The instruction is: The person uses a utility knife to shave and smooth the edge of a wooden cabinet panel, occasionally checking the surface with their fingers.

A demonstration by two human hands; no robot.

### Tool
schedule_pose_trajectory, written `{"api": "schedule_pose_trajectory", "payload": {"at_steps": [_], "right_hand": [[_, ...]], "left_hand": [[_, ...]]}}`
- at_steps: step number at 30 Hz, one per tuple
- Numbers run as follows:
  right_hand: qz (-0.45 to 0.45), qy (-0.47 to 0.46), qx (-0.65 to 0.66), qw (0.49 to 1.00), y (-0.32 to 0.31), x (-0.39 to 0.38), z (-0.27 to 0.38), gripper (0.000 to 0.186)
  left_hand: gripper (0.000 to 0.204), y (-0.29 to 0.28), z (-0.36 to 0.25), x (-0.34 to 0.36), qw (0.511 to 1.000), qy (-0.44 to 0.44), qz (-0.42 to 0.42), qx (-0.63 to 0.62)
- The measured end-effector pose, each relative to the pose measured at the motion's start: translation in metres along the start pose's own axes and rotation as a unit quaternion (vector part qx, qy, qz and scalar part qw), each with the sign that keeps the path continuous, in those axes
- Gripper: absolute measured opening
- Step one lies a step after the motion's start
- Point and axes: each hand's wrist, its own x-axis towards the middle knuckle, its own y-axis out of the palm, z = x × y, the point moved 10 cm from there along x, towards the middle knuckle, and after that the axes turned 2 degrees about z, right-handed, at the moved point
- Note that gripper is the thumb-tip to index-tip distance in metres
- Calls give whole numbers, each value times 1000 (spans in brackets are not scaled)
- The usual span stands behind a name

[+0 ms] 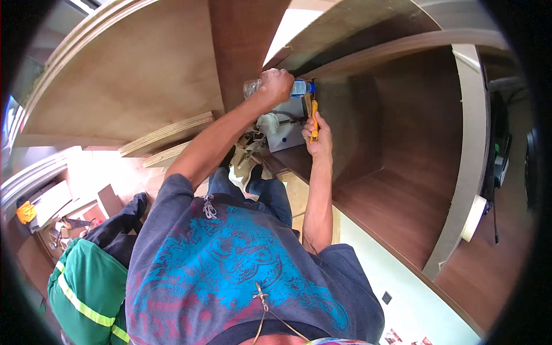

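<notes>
My left hand (pixel 277 86) is closed round a clear plastic bottle with a blue label (pixel 299 88). The bottle lies on its side, its blue end pointing right, close to the edge of a brown wooden cabinet (pixel 356 109). Just below that end, my right hand (pixel 319 137) grips a slim yellow-handled tool (pixel 315 118) held nearly upright. The tool's tip is by the blue end and the cabinet edge; whether they touch, I cannot tell. Behind the hands sits a pale grey panel (pixel 284 138) with a small dark spot.
A large plywood panel (pixel 121 75) stands at the left, with plywood edges (pixel 172 133) beneath it. A person in a green top with yellow bands (pixel 89 276) is at the lower left. Scraps (pixel 248 150) lie near my feet; a tape roll (pixel 474 218) is at the right.
</notes>
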Motion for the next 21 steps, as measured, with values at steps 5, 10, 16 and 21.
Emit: {"api": "schedule_pose_trajectory", "payload": {"at_steps": [5,10,16,21], "right_hand": [[-22,-30,5,999,-5,-1,0,19],[-10,-40,-15,999,-11,5,-1,19],[-16,-62,-37,997,-14,8,-3,21],[-34,-105,-90,990,-7,5,-1,22]], "left_hand": [[23,-29,-19,14,990,-3,113,86],[25,-36,-30,19,987,23,106,115],[27,-34,-33,22,985,21,117,128],[36,-12,6,-6,999,38,10,-2]]}}
